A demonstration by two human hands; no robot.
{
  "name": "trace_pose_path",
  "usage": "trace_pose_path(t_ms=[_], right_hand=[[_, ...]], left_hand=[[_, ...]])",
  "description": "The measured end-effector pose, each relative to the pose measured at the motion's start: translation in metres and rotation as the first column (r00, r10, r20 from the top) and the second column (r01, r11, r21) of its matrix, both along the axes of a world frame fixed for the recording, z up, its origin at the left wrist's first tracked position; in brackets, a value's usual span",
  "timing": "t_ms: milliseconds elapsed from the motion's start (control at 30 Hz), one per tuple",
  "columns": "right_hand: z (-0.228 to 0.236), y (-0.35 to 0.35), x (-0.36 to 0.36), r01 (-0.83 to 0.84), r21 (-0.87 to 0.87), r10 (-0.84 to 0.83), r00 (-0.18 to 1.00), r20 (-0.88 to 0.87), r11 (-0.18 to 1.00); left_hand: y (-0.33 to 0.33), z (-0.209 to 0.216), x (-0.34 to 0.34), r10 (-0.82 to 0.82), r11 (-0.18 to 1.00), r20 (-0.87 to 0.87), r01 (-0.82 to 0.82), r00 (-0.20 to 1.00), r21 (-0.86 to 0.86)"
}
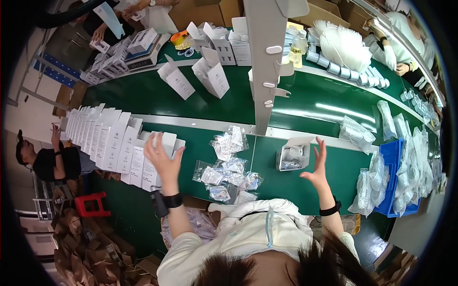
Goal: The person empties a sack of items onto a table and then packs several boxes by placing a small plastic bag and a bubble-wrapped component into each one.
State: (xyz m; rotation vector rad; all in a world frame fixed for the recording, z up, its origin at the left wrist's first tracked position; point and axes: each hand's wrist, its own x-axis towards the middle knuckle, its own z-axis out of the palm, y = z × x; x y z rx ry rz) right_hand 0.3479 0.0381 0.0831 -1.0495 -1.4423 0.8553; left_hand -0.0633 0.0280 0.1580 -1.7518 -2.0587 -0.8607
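Note:
My left hand (pixel 162 157) is raised with its fingers apart, in front of the near end of a long row of white boxes (pixel 112 138) with upright flaps. It holds nothing. On the right, my right hand (pixel 317 167) is also open, thumb and fingers spread beside an open white box (pixel 293 155). That box stands by itself on the green table (pixel 267 186), with a clear-wrapped item showing inside; a small gap separates it from my hand. Between my hands lies a pile of small clear bags (pixel 231 167) with white and coloured contents.
A blue bin (pixel 392 176) at the right is surrounded by bubble-wrapped packets (pixel 369 186). A grey metal post (pixel 267 62) rises at the table's far edge. Beyond it, open white boxes (pixel 210 74) stand on a green belt. Other people work at the far side; a red stool (pixel 92 204) stands left.

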Motion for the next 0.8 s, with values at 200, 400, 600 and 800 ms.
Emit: trace_pose_path(t_ms=[200, 400, 600, 800], right_hand=[[-0.029, 0.025, -0.02, -0.212, -0.419, 0.117, 0.964, -0.241, 0.883], [-0.03, 0.136, 0.014, 0.12, -0.266, -0.215, 0.907, -0.362, 0.957], [-0.053, 0.221, 0.038, 0.298, -0.072, -0.303, 0.95, -0.077, 0.952], [-0.034, 0.183, 0.088, 0.228, 0.04, -0.156, 0.519, 0.84, 0.973]], left_hand=[[-0.042, -0.06, -0.107, 0.172, 0.707, -0.21, -0.269, 0.962, -0.654], [-0.044, -0.015, -0.012, -0.056, 0.84, 0.187, 0.147, 0.981, -0.522], [-0.028, -0.039, 0.193, -0.409, 0.62, 0.596, 0.69, 0.691, -0.374], [0.035, -0.116, 0.25, -0.243, 0.686, 0.542, 0.537, 0.804, -0.49]])
